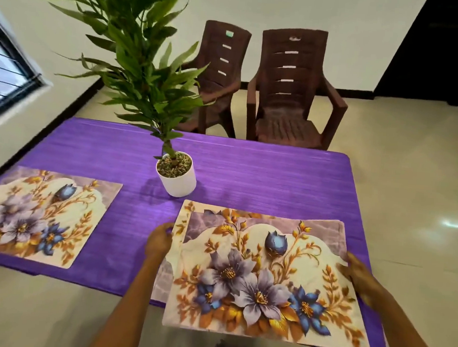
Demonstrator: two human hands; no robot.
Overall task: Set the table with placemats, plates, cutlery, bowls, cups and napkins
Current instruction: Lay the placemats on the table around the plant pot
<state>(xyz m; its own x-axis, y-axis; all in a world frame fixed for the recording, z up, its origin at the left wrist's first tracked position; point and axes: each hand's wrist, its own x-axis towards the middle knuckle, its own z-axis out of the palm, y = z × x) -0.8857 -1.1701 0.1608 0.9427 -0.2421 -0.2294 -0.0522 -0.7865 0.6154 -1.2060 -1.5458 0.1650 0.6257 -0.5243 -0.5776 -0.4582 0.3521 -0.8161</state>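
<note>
Placemats first: my left hand (159, 240) and right hand (358, 271) pinch the stacked floral rectangular placemats (264, 278) between my fingers; next I'd say separate one.

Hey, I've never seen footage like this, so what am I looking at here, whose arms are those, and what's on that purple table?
There is no machine here. One camera worn on a person's head looks down at their own two bare hands. The left hand grips the left edge of a small stack of flowered placemats; the right hand holds the right edge. Another placemat already lies flat to the left on the purple tablecloth. A potted plant stands behind them, and two brown chairs wait beyond. No plates or cutlery yet.
</note>
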